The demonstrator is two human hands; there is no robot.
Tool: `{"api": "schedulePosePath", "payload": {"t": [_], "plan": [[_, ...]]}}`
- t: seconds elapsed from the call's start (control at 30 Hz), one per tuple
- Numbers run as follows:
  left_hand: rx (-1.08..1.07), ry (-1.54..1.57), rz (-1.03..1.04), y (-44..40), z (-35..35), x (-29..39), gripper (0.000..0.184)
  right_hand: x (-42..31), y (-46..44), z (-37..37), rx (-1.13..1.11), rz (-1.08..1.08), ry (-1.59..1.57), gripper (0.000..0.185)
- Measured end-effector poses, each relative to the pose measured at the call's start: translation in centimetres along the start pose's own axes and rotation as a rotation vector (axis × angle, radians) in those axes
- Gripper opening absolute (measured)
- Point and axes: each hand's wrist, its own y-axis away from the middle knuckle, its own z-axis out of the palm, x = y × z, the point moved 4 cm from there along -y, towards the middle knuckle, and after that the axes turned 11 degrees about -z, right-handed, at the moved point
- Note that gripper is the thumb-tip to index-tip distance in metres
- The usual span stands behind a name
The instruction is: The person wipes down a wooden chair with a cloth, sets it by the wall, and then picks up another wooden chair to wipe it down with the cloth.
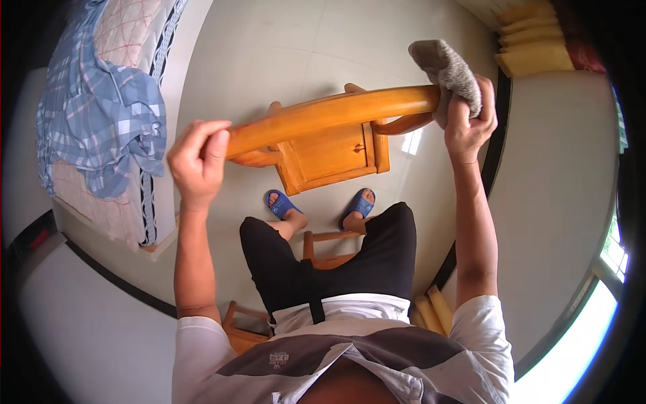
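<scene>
A varnished wooden chair (pixel 324 158) stands in front of me, and its curved top rail (pixel 330 111) runs across the view between my hands. My left hand (pixel 199 161) is closed around the rail's left end, thumb on the near side. At the rail's right end, my right hand (pixel 469 128) is closed on a fuzzy grey cloth (pixel 447 71), which looks like a sock. The cloth presses against the rail's end, and part of it sticks out above my fingers. How far those fingers reach around the wood is hidden.
A bed (pixel 121 34) with a blue checked cloth (pixel 101 114) is on the left. My feet in blue slippers (pixel 282 205) rest on the tiled floor (pixel 262 54). Wooden stool parts (pixel 330 237) show beneath me. Yellow stacked items (pixel 531 40) stand at upper right, beside a pale wall (pixel 555 168).
</scene>
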Motion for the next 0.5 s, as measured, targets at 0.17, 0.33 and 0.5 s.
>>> {"api": "schedulePosePath", "payload": {"t": [0.17, 0.33, 0.5], "plan": [[0.099, 0.029, -0.056, -2.3, -0.1, -0.8, 0.028, 1.7, -0.7, 1.6, 0.156, -0.046, -0.027, 0.025], [0.162, 0.015, -0.096, -2.9, -0.9, -1.8, 0.035, 2.7, -2.3, 3.1, 0.306, -0.096, -0.206, 0.027], [0.218, 0.063, -0.022, -3.2, -1.0, -2.7, 0.038, 3.9, -2.2, 3.0, 0.32, -0.083, -0.167, 0.024]]}}
